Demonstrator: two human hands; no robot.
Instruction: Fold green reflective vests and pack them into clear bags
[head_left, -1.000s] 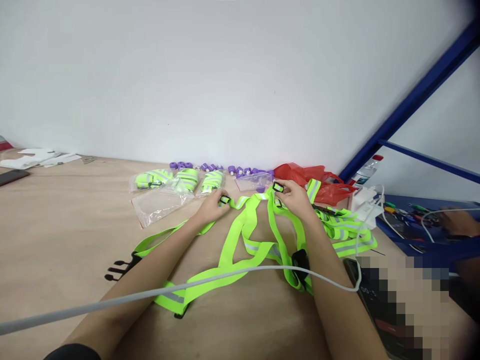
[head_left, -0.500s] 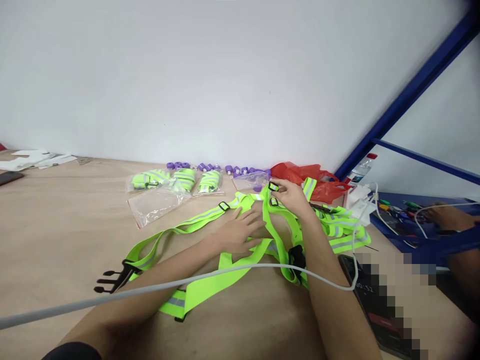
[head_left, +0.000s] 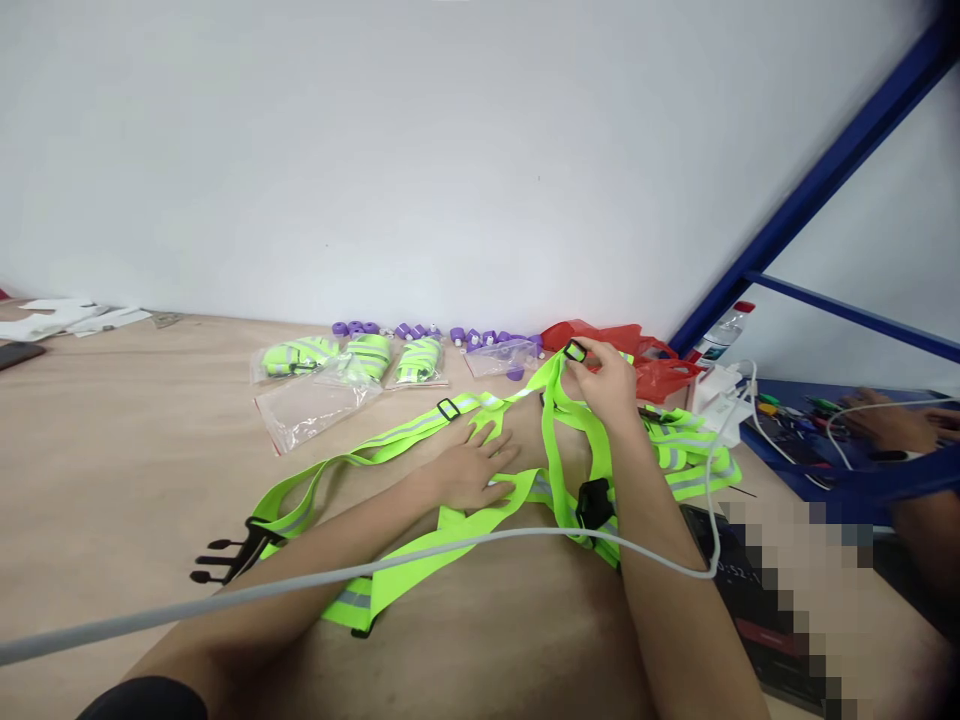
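Only a dark screen [head_left: 731, 582] shows digits — roughly "52" — the rest blurred.

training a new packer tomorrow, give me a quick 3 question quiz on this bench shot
1. True or false: the left hand lies flat on the strap.
2. What does the right hand pinch? A) slider B) scissors C) tape roll
3. How many packed bags of folded green straps lie near the wall?

Key: 1 true; 2 A; 3 three
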